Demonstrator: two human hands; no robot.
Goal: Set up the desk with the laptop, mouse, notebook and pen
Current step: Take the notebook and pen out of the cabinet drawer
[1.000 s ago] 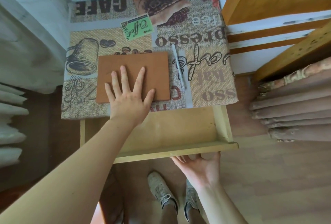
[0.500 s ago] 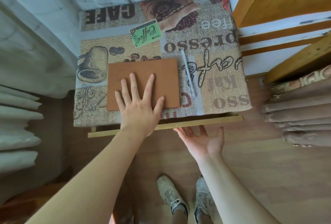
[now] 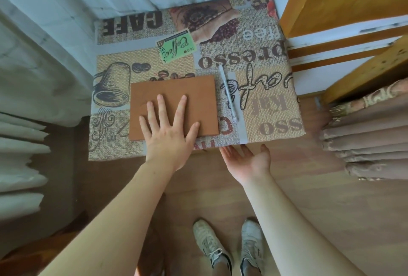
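Note:
A brown notebook (image 3: 176, 94) lies closed on the small desk (image 3: 269, 107), which is covered with a coffee-print cloth. My left hand (image 3: 169, 134) rests flat on the notebook's near edge, fingers spread. A white pen (image 3: 228, 93) lies just right of the notebook, pointing away from me. My right hand (image 3: 247, 160) is palm up with fingers apart, its fingertips at the desk's front edge under the cloth. No laptop or mouse is in view.
White curtains (image 3: 44, 54) hang left of and behind the desk. A wooden shelf unit (image 3: 344, 6) stands at the right, with folded brownish fabric (image 3: 371, 141) below it. My shoes (image 3: 231, 247) stand on the wooden floor in front of the desk.
The open drawer under the desk has slid shut, pushed in by my right hand. My left hand stayed flat on the notebook.

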